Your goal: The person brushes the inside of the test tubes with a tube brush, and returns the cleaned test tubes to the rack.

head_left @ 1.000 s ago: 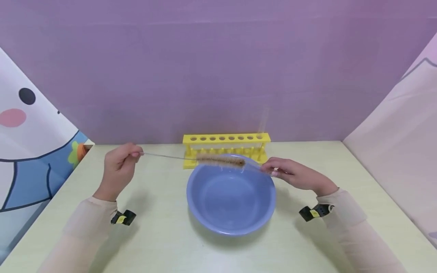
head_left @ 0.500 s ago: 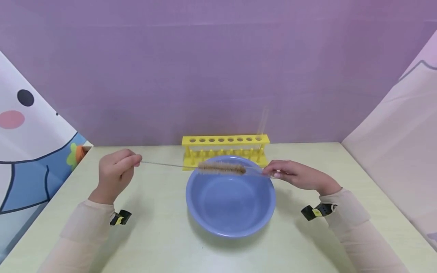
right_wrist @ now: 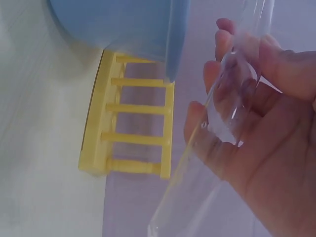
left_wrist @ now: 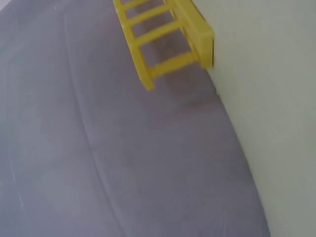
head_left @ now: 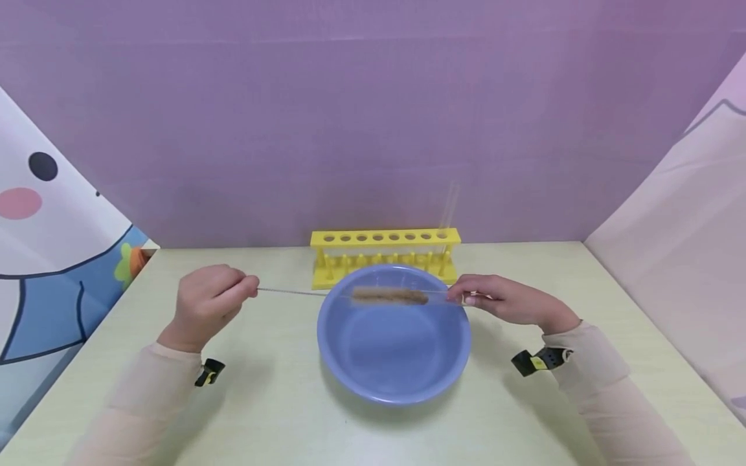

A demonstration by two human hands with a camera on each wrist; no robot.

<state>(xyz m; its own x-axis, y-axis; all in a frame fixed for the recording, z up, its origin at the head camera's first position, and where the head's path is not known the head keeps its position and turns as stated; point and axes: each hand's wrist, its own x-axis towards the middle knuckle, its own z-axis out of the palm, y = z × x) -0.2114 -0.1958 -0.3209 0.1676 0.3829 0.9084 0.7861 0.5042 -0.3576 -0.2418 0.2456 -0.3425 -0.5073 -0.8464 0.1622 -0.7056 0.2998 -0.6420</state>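
My left hand (head_left: 210, 301) pinches the twisted wire handle of a test tube brush (head_left: 389, 296) between thumb and forefinger. Its tan bristles, slightly blurred, lie level over the far part of a blue basin (head_left: 392, 353), within the outline of a clear test tube (head_left: 438, 298). The fingers and thumb of my right hand (head_left: 507, 299) hold that tube near its right end, by the basin's right rim. Up close in the right wrist view, water drops cling to the glass tube (right_wrist: 185, 192). The left wrist view shows neither hand nor brush.
Behind the basin stands a yellow test tube rack (head_left: 318, 240), with another clear tube (head_left: 449, 207) upright in its rightmost hole. All this is on a pale table (head_left: 280, 414). A purple backdrop (head_left: 373, 129) rises at the table's back edge, with printed cloth on both sides.
My left hand has lowered and shifted right, and the brush has slid right, farther into the tube, its bristles now looking narrower. The right hand stays nearly in place.
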